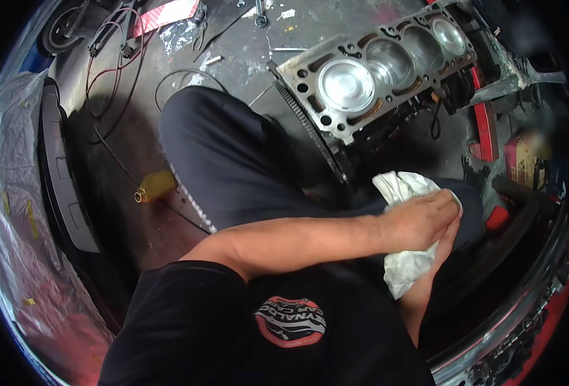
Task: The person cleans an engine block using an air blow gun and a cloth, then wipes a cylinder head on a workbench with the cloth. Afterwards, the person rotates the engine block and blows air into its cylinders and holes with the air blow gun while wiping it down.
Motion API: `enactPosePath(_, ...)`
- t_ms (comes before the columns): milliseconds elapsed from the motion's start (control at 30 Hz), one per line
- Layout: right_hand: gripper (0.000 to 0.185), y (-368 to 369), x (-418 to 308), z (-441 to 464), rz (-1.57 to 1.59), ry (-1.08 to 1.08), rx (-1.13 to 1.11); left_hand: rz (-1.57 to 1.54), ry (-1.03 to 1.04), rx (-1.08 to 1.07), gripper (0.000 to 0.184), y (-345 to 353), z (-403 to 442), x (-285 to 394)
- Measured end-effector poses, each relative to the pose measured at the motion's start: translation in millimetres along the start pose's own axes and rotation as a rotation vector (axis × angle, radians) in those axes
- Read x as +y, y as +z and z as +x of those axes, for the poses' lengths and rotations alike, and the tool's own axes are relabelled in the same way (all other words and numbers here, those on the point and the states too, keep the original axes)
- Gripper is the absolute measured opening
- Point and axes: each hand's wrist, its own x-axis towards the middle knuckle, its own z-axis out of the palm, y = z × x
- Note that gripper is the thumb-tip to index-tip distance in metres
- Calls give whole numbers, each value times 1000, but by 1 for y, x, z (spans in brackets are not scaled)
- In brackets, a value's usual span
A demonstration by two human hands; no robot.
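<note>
My left hand [421,220] reaches across my body, its fingers closed over a crumpled white cloth [405,184]. Beneath it, my right hand [447,242] comes up from the lower right and grips the same cloth, its fingers mostly hidden by the left hand and the fabric. One end of the cloth sticks out above the hands, and another hangs below them, with some dull smudges. Beyond my hands lies an engine block [359,116], deck side up. Two bright piston tops [347,85] show near its ends, with darker bores between them.
A toothed ring [307,122] edges the block's near end. To the left lie a yellow bottle [156,186] and looping hoses [88,83]. Pliers [200,35] and a wrench [260,16] rest on the floor. Red metal legs [485,132] stand right; a plastic-covered panel [14,193] borders the left.
</note>
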Motion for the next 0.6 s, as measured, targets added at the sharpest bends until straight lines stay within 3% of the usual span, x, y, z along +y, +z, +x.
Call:
enactPosePath(67, 71, 71, -43, -38, 281, 423, -48, 395, 235, -43, 18, -39, -6, 23)
enactPosePath(100, 82, 81, -50, -45, 358, 440, -276, 525, 323, -51, 22, -50, -10, 28)
enactPosePath(133, 82, 77, -42, -45, 353, 445, -272, 487, 234, -37, 28, -50, -25, 27)
enactPosePath(200, 97, 69, -21, -38, 542, 564, -591, 454, 145, -23, 34, -66, -43, 17)
enactPosePath(233, 108, 79, -15, -49, 499, 605, -509, 443, 137, -51, 34, -86, -45, 7)
enactPosePath(267, 110, 90, -6, -62, 590, 639, -642, 429, 124, -81, 34, -105, -50, 0)
enactPosePath(333, 99, 105, 1, -91, -40, 356, -820, 359, -23, 18, 31, -145, -72, 3)
enactPosePath(367, 95, 106, -1, -97, -316, 199, -938, 601, 176, 139, 36, -163, -78, 14)
enactPosePath(400, 91, 99, -8, -92, -538, 69, -1155, 645, 189, 315, 34, -180, -89, 6)
enactPosePath(433, 81, 111, -11, -83, -580, -123, -1207, 797, 169, 394, 35, -202, -71, 22)
enactPosePath(500, 61, 109, -3, -70, -599, -180, -921, 1138, 149, 468, 35, -241, -36, 40)
enactPosePath(600, 52, 115, 25, -37, -534, -291, -601, 1196, 122, 362, 42, -237, -7, -25)
